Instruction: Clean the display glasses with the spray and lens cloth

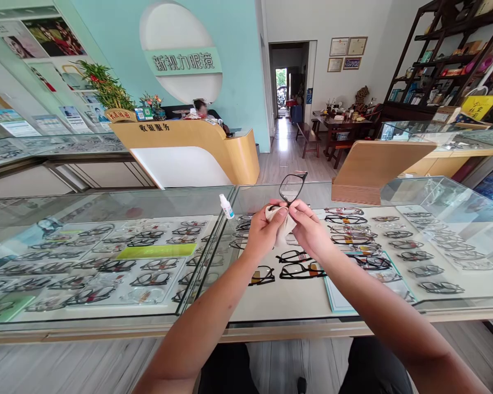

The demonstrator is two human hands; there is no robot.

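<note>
Both my hands meet above a glass display counter (107, 208). My left hand (263, 232) is closed on a small beige cleaning cloth (281, 224). My right hand (310, 227) pinches the lower part of a pair of black-framed glasses (292, 187), which stick up from between my fingers with one lens showing. The cloth is bunched against the glasses where the two hands touch. A small white spray bottle (226, 207) with a blue label stands on the glass just left of my left hand.
Several rows of spectacle frames (107, 262) lie inside the glass cases below. A wooden block stand (370, 169) sits on the counter at right. Beyond is a reception desk (189, 148) with a person behind it, a doorway, tables and shelves.
</note>
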